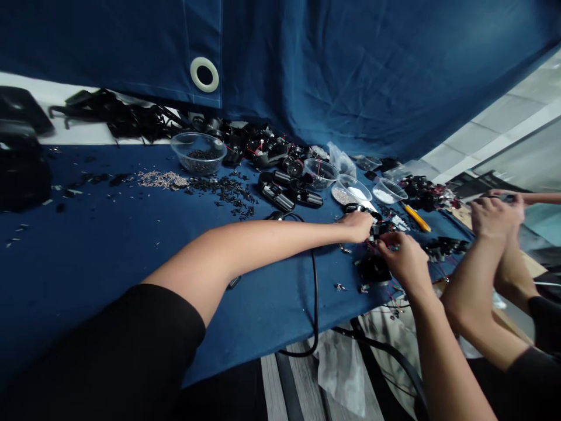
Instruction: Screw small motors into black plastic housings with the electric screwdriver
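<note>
At the right part of the blue-covered table, my left hand (357,226) is closed around a black plastic part (363,209), whose rounded top shows above the fingers. Close beside it, my right hand (407,261) has thumb and forefinger pinched together. Whatever lies between those fingertips is too small to make out. Below the hands sits a black square piece (373,269) with small bits at its edge. Thin red wires show near the right hand.
Clear bowls hold dark screws (199,155) and white pieces (389,192). Black shell parts (276,192) lie mid-table, near an orange-yellow cutter (416,217). A black cable (315,292) hangs over the front edge. At right, a co-worker's hands (495,216) are busy.
</note>
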The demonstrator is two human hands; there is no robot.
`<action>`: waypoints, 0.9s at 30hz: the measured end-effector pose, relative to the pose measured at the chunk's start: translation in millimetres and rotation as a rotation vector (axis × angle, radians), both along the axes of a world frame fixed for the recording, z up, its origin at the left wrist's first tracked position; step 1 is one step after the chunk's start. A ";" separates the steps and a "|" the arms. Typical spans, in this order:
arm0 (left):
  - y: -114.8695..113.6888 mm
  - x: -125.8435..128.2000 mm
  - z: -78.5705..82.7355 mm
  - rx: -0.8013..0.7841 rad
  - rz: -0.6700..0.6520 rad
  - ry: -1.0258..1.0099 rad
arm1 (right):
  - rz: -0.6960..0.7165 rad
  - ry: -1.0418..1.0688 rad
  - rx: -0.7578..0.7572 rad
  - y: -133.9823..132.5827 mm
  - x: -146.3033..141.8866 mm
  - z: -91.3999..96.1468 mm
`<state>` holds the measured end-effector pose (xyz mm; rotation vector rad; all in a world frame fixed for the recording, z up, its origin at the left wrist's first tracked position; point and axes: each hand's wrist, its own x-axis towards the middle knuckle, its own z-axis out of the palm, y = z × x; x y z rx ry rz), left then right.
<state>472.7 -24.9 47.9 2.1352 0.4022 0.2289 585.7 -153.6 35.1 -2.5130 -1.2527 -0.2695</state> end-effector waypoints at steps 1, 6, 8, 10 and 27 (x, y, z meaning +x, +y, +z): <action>4.1 -5.7 5.5 0.046 0.002 -0.026 | 0.066 0.008 0.016 2.0 -6.9 2.4; 31.3 -49.2 23.0 0.241 0.047 -0.161 | 0.373 0.238 -0.034 18.8 -47.5 3.0; 40.5 -77.0 22.4 0.279 0.082 -0.194 | 0.422 0.294 -0.061 26.1 -61.5 -2.5; 46.2 -111.9 18.6 0.302 0.109 -0.203 | 0.494 0.390 -0.075 32.6 -71.7 -9.3; 28.7 -412.7 -18.0 0.164 0.590 -0.064 | 0.007 0.336 0.726 49.4 -107.1 -15.7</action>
